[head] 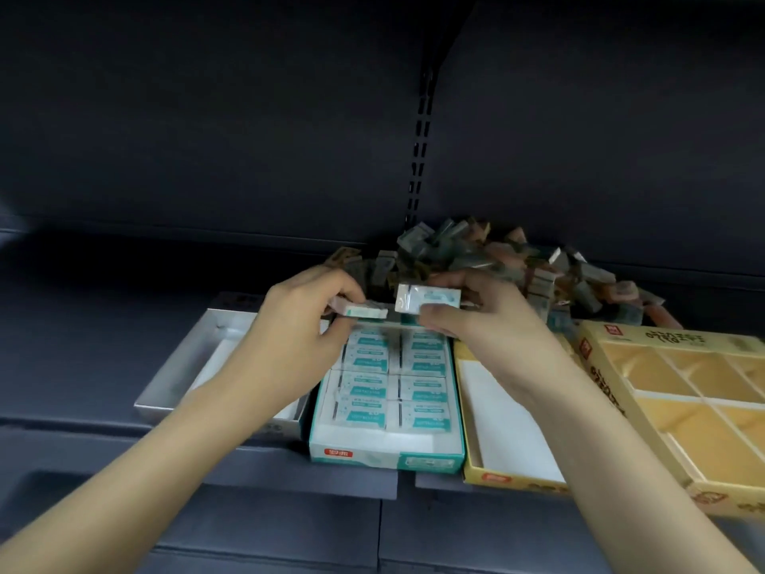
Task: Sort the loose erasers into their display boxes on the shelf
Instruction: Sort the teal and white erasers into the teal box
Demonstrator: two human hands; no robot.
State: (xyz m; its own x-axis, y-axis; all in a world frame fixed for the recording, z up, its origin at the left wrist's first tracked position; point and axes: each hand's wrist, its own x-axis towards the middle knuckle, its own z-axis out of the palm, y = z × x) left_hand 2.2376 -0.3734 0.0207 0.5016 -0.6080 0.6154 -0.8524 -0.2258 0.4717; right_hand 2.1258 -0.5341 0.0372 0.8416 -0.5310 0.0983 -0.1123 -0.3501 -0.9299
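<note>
Currently, one wrapped eraser (363, 311) is pinched by the left hand (300, 325) and another eraser (426, 299) is gripped by the right hand (476, 321); both are held just above the far end of the teal box (385, 453). Rows of matching erasers are packed inside that box. A pile of loose erasers (517, 263) is heaped behind on the shelf (124, 263), and a yellow box (488, 476) is set beside.

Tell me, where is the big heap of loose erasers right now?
In the head view, the heap of loose erasers lies at the back of the shelf, right of centre, behind the teal box and the yellow divided box.
</note>
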